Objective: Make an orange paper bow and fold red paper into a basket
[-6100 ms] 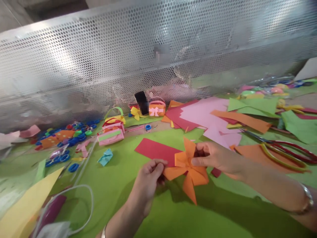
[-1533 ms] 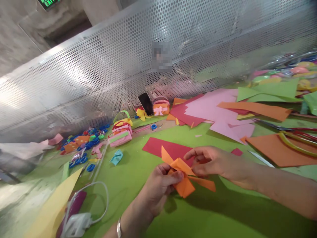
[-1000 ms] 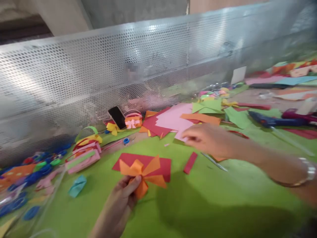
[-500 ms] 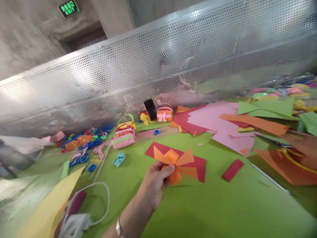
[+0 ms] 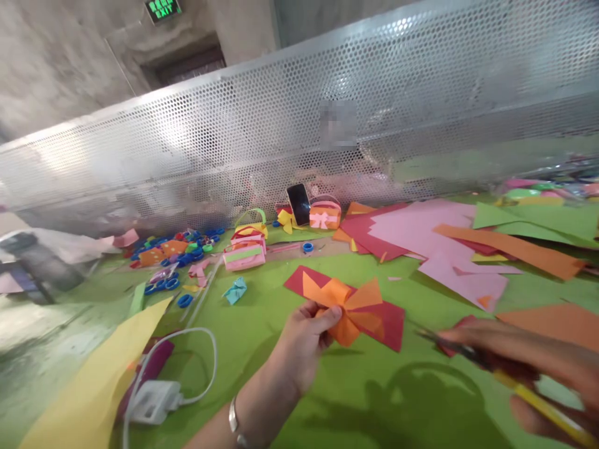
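Observation:
An orange folded-paper bow (image 5: 345, 308) with pointed tails is pinched at one side between the thumb and fingers of my left hand (image 5: 306, 337). Behind and below it, a dark red paper rectangle (image 5: 390, 327) lies on the green table. At the right edge my right hand (image 5: 528, 355), blurred by motion, grips a pair of scissors (image 5: 468, 355) with yellow handles. Their dark blades point left toward the bow without touching it. A small red paper strip (image 5: 449, 346) is partly covered by the scissors and the right hand.
Pink sheets (image 5: 421, 227), green paper (image 5: 538, 224) and an orange strip (image 5: 510, 249) spread across the back right. Small paper bags (image 5: 246, 249) and a phone (image 5: 298, 204) stand near the perforated metal panel (image 5: 262, 125). A white charger (image 5: 156, 402) with cable lies at lower left, beside yellow paper (image 5: 93, 380).
My right hand let go of the bow, reached right, left the view, and is back holding the scissors. My left hand has kept the bow. The scissors have left their place on the right.

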Demonstrator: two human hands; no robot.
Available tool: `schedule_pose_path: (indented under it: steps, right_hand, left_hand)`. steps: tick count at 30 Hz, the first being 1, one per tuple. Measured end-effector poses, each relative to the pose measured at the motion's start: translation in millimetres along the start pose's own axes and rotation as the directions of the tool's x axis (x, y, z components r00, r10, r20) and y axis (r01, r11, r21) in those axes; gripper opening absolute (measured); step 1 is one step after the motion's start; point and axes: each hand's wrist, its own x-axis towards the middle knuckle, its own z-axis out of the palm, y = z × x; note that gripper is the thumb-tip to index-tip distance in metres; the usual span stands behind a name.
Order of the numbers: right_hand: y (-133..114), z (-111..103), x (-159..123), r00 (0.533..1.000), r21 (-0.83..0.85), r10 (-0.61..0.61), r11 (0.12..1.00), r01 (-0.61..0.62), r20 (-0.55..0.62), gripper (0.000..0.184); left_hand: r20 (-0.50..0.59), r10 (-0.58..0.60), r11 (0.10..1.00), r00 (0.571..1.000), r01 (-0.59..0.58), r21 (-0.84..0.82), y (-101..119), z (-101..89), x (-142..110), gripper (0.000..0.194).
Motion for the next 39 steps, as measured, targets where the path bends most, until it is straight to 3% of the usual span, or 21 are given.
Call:
schedule_pose_path:
  steps: [3,8,16,22,29,39]
  right_hand:
    - [-21.9,19.2,7.4,0.981,0.075,-0.004,0.997,-0.011,0.196,0.048]
    - [-52.1,35.8,19.2,0.992,0.043,0.019,0.999,-0.025,0.126,0.045]
    - [-85.7,35.4,32.7,0.993,-0.057,0.072,0.996,-0.067,0.097,0.046]
    - [-91.5,48.0,32.6,0.997,-0.020,-0.037,0.999,0.038,0.063,0.044]
    - [-89.9,51.1,35.4,0.994,0.047,-0.058,0.997,0.054,0.094,0.052]
    - [-88.8,52.3,32.9,0.994,0.069,-0.066,0.996,0.061,0.086,0.059]
  left_hand:
    - [-0.001,-0.014,1.000,1.000,0.014,-0.018,0.1,0.6,-2.2,0.042]
    - [-0.013,-0.013,0.999,1.000,0.012,-0.042,-1.1,1.6,-6.0,0.043]
    - [-0.008,-0.004,1.000,1.000,0.004,-0.026,-5.0,5.8,-6.6,0.044]
    - [0.020,-0.056,0.998,0.998,0.056,-0.037,-8.1,8.0,-9.4,0.033]
    - [0.116,-0.021,0.999,0.993,0.016,0.042,-8.8,8.0,-7.6,0.026]
    - [0.148,-0.027,0.999,0.989,0.022,0.041,-13.2,6.3,-6.2,0.028]
